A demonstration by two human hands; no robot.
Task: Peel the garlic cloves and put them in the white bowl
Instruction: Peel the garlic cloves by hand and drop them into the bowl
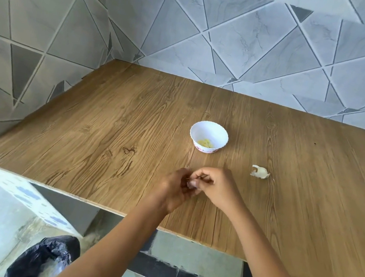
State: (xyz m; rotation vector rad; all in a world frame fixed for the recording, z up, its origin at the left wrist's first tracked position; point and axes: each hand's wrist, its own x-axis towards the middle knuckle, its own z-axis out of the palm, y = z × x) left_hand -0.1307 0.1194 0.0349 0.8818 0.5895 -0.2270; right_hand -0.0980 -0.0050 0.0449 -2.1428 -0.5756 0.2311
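A small white bowl (208, 137) stands on the wooden table (105, 141), with several peeled yellowish garlic cloves (205, 143) in its bottom. To its right lies a piece of garlic bulb (260, 172) with papery white skin. In front of the bowl, just above the table, my left hand (175, 188) and my right hand (213, 184) meet. Both pinch a small garlic clove (192, 184) between their fingertips. The clove is mostly hidden by my fingers.
Grey tiled walls close off the table at the back and left. The table's front edge runs just below my wrists. A bin lined with a black bag (45, 260) stands on the floor at the lower left.
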